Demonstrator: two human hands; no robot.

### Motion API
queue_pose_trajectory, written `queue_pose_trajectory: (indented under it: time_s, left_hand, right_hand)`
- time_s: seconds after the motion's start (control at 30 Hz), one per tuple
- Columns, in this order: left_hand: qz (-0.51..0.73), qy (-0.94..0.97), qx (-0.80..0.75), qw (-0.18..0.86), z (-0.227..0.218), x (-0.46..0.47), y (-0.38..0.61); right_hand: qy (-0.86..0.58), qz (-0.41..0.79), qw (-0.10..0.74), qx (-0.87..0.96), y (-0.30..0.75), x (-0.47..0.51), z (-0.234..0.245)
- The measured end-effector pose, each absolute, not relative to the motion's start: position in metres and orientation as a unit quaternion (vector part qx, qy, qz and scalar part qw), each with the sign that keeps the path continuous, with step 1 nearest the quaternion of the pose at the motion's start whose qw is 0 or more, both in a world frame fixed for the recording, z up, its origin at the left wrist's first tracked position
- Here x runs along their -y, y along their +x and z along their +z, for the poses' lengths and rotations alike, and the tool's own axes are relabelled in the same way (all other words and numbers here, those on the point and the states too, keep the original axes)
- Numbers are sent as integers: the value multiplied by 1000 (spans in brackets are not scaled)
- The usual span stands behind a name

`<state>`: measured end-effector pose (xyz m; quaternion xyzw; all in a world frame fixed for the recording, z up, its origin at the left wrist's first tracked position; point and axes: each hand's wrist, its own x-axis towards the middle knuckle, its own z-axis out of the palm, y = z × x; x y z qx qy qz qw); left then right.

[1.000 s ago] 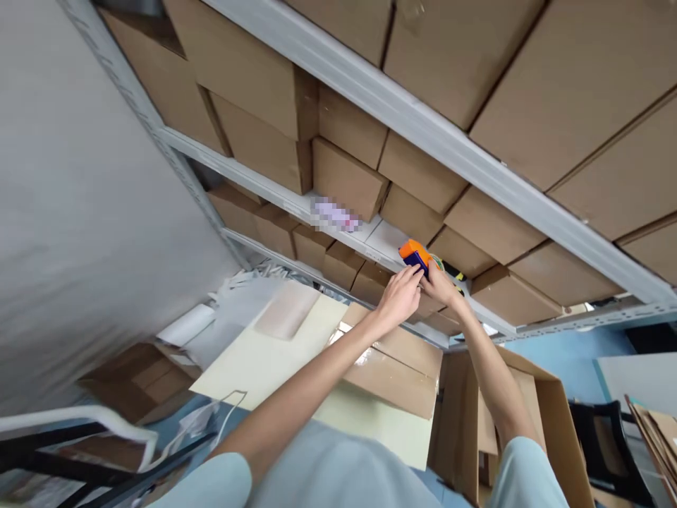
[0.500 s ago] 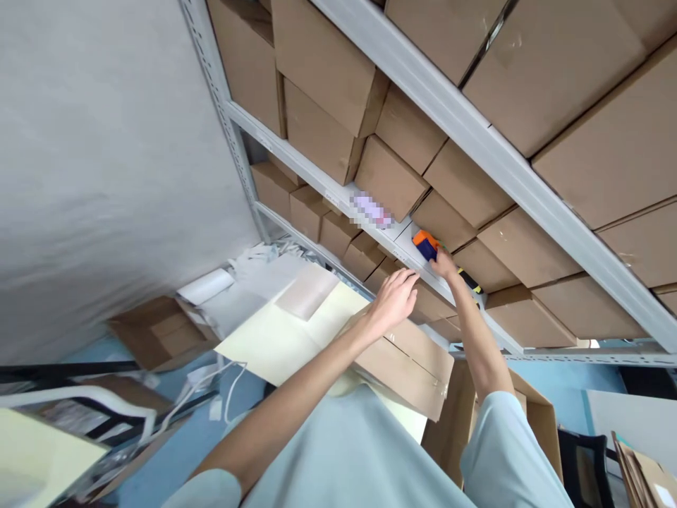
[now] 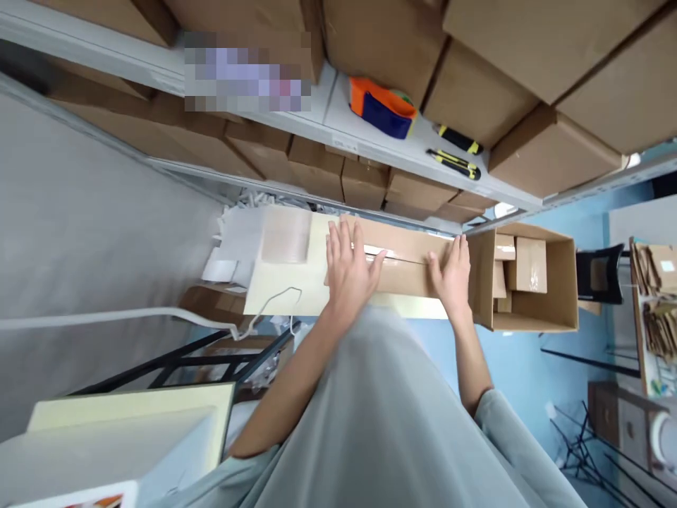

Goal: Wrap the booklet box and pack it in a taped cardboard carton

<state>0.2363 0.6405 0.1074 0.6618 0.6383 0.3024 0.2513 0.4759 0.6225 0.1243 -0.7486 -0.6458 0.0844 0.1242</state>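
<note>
A long brown cardboard box (image 3: 399, 271) lies on the pale yellow tabletop (image 3: 288, 282) in front of my body. A seam runs along its top, with a shiny strip over part of it. My left hand (image 3: 349, 264) rests on the box's left end, fingers spread. At its right end my right hand (image 3: 452, 275) lies against the box, thumb apart from the fingers. Above, on the shelf (image 3: 338, 116), sits an orange and dark blue tape dispenser (image 3: 383, 109). Two black and yellow utility knives, one nearer the edge (image 3: 455, 164) and one behind (image 3: 460, 140), lie beside it.
Brown cartons (image 3: 486, 92) fill the rack above and behind the table. A large open carton (image 3: 568, 282) with smaller boxes inside stands right of the table. A translucent sheet (image 3: 286, 236) lies at the left. A black chair (image 3: 600, 275) stands further right.
My right hand has let go of the tape dispenser, which now stands on the shelf. Both hands have come down onto the long box, and the view has tilted and turned.
</note>
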Motion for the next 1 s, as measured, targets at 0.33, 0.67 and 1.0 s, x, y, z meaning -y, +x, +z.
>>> queue_pose_trajectory:
  time_s: [0.33, 0.67, 1.0]
  left_hand:
    - [228, 581, -706, 335, 70, -671, 209]
    - [310, 510, -611, 520, 68, -667, 187]
    - [300, 612, -657, 322, 84, -665, 205]
  right_hand:
    - [-842, 217, 81, 487, 487, -620, 97]
    - [-743, 413, 204, 486, 527, -609, 87]
    - [-811, 134, 151, 548, 509, -605, 100]
